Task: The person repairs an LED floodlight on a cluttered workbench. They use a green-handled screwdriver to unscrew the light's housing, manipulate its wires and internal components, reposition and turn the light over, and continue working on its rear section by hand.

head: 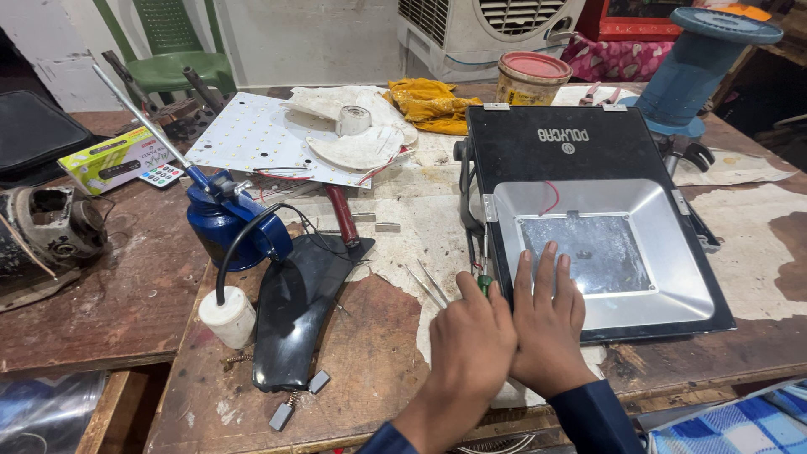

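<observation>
Your right hand [548, 324] lies flat, fingers [546, 265] spread and extended, tips resting on the sloped silver reflector [672, 252] of the floodlight housing [588, 151], reaching to the edge of the flat back plate [601, 252]. Nothing is gripped there; it's a palm-down press. Your left hand [471, 340] is closed around a green-handled screwdriver [484, 282] at the housing's near left edge; only the handle top shows, so I can't see where the tip sits.

The housing lies face-up at the right of the counter [361, 353], near edge close to you, black frame all round, a thin red wire [551, 197] showing in the reflector's top left.

Handling, as judgement:
- Cast-looking body, probably heavy and rigid. It won't flex; expect it to slide rather than tip.
- The reflector looks like thin polished sheet: slippery, easy to dent or smudge. Keep pressure light there.
- Better hold: the black frame edges, or the bracket [464, 189] on the left side.
- The red wire is thin; don't snag it.

Around it: tweezers [429, 284] just left of your left hand, a black curved cover [294, 311] beyond, a blue vise [227, 223] with a black cable to a white plug [227, 315], and a white LED panel [252, 134] with a white fan blade [357, 139] on it at the back.
</observation>
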